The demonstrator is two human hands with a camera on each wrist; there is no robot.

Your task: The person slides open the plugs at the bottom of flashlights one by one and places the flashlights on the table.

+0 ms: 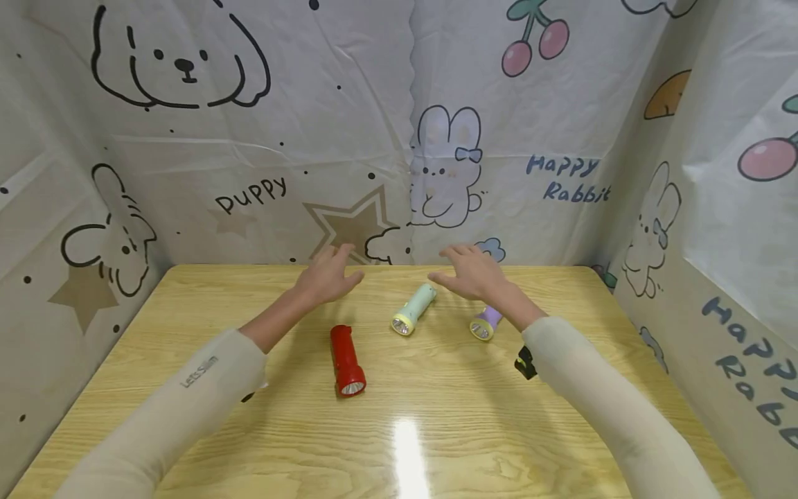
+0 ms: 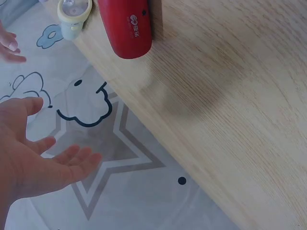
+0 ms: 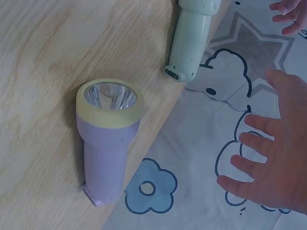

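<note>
Three flashlights lie on the wooden table (image 1: 299,430). The red flashlight (image 1: 346,360) is at the left, its lens toward the near side. In the middle is a mint green flashlight (image 1: 419,305) with a pale yellow head. The purple flashlight (image 3: 106,153), also yellow-headed, is partly covered by my right forearm in the head view. My left hand (image 1: 327,276) hovers over the far part of the table, fingers spread, holding nothing. Likewise empty, my right hand (image 1: 470,272) is raised beyond the green and purple flashlights, its fingers apart in the right wrist view.
Printed white cloth (image 1: 349,138) with cartoon animals hangs behind the table's far edge and along both sides. A black wrist device (image 1: 526,363) shows under the right sleeve. A bright light reflection (image 1: 408,457) falls on the near tabletop.
</note>
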